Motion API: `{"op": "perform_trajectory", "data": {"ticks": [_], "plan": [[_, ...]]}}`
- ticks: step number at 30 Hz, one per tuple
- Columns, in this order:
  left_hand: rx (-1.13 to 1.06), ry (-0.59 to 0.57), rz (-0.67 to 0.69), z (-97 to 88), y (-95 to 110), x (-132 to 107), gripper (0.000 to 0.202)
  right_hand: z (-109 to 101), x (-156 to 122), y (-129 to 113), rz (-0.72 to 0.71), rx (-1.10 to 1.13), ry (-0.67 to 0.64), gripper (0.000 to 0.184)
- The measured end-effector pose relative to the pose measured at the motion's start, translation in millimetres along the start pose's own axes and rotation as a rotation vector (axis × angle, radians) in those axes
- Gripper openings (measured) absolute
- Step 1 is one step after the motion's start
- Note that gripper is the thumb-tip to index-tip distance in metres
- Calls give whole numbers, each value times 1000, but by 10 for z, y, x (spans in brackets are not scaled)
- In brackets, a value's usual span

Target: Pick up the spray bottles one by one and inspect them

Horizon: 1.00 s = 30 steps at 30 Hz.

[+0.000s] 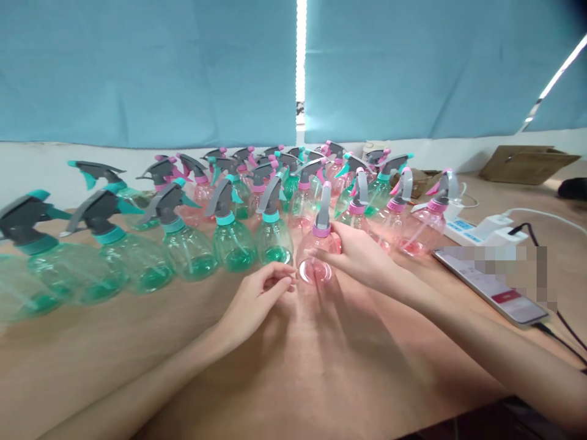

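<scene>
My right hand (367,253) grips a pink spray bottle (316,269) around its body, thumb across the front and the other fingers hidden behind it. The bottle stands upright on the table, with a pink collar and a grey trigger head. Just left of its base is my left hand (259,296), fingers loosely curled and thumb apart, with nothing visible in it. A green spray bottle (274,241) stands behind the left fingertips. Others line up to its left, among them one green bottle (235,244) with a teal collar.
More pink and green spray bottles crowd the back, including a pink one (424,229) at the right. Beyond it lie a phone (490,287), a white power strip (463,232) with plugged-in chargers, and cables. A brown pouch (527,164) rests near the blue curtain (413,67).
</scene>
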<state>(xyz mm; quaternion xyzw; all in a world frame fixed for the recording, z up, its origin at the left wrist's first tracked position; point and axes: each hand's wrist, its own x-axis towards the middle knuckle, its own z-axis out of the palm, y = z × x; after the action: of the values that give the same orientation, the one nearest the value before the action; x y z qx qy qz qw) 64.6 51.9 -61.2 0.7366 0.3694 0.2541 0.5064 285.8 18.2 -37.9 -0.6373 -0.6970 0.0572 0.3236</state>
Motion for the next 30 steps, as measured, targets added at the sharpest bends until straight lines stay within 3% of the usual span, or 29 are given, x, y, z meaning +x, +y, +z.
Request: {"op": "perform_trajectory", "data": {"ticks": [5,9,16,23,30], "plan": [[63,94,78,-10,106,33,21,-79,-190,-180,6,85,-57,33],[124,148,149,-11,243,25,35,-39,-384,-311,8,137,-42,29],[174,6,232,2,442,-66,68,369,-598,-340,-67,256,80,53],[108,130,254,-23,537,-163,42,632,-577,-497,-198,312,117,54],[111,202,331,-163,389,-249,27,828,-516,-501,-380,343,18,75]]}}
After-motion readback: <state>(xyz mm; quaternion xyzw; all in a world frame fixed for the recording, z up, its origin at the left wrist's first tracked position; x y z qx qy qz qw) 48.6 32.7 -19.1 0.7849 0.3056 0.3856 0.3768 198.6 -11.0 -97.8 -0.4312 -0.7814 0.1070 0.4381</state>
